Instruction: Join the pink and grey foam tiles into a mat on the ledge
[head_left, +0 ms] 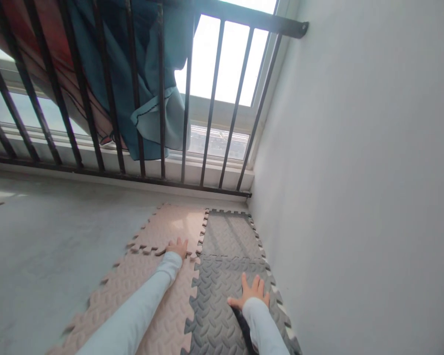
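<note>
Four toothed foam mats lie on the floor, two pink and two grey. My left hand [178, 247], fingers spread, rests at the seam between the far pink mat [177, 222] and the near pink mat [133, 278]. Dark gaps show along that seam. My right hand [249, 292] lies with spread fingers on the near grey mat [214, 305]. Beyond it, the far grey mat [231, 234] sits against the far pink one, with teeth and gaps along their shared edge. Neither hand holds anything.
A white wall [355, 172] rises along the right side. Across the back runs a black metal railing [163, 182], with a blue and red curtain [122, 79] and a window [225, 59] behind it. Grey floor [55, 236] extends to the left.
</note>
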The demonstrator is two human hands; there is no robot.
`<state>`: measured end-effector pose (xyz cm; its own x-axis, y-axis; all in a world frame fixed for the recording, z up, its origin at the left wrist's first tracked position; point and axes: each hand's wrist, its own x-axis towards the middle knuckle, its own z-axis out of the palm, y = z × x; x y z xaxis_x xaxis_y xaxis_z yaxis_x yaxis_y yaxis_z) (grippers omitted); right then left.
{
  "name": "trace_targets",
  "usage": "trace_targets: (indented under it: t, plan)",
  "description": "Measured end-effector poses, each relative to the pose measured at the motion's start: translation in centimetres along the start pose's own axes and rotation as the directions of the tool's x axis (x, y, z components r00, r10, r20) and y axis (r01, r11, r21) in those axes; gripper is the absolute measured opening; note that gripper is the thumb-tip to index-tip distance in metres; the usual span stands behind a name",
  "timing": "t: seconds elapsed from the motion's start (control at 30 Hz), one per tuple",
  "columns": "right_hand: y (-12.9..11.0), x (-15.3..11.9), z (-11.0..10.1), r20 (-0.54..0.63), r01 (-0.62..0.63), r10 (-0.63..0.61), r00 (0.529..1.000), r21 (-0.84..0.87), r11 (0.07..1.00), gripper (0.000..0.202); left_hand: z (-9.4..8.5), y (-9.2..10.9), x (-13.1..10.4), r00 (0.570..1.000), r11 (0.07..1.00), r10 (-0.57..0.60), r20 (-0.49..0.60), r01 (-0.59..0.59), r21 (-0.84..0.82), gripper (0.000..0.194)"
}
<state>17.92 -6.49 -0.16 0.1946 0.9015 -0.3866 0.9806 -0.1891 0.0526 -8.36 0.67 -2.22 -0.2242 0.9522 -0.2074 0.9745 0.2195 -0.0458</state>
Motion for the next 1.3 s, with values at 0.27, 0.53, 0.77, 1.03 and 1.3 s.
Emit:
trace_targets:
  t: [0.27, 0.53, 0.77, 1.03, 1.3]
  plan:
    - [-0.3, -0.8, -1.3, 0.058, -0.008, 0.010, 0.998, -0.035, 0.999, 0.097, -1.7, 1.6, -0.6, 0.994, 0.993, -0.107, 0.034, 0.109, -0.054, 0.050]
    - [-0.4, -1.1, -1.5, 0.081, -0.008, 0.011, 0.997, -0.037, 0.999, 0.097, -1.0, 1.7, -0.9, 0.990, 0.989, -0.140, 0.022, 0.141, -0.047, 0.046]
    - [-0.4, -0.6, -1.4, 0.092, 0.000, 0.003, 0.996, -0.029, 1.000, 0.099, -1.6, 1.2, -0.2, 0.992, 0.995, -0.100, 0.075, 0.101, -0.009, 0.052]
    - [-0.7, -0.5, -1.6, 0.111, -0.011, 0.015, 0.994, -0.038, 0.999, 0.101, -1.0, 1.2, -1.5, 1.000, 0.999, 0.002, 0.016, -0.002, 0.037, 0.051]
    - [-0.9, -0.5, -1.8, 0.117, -0.024, 0.030, 0.993, -0.054, 0.998, 0.101, -2.2, -0.7, -0.8, 0.958, 0.966, 0.256, 0.130, -0.258, 0.000, 0.044]
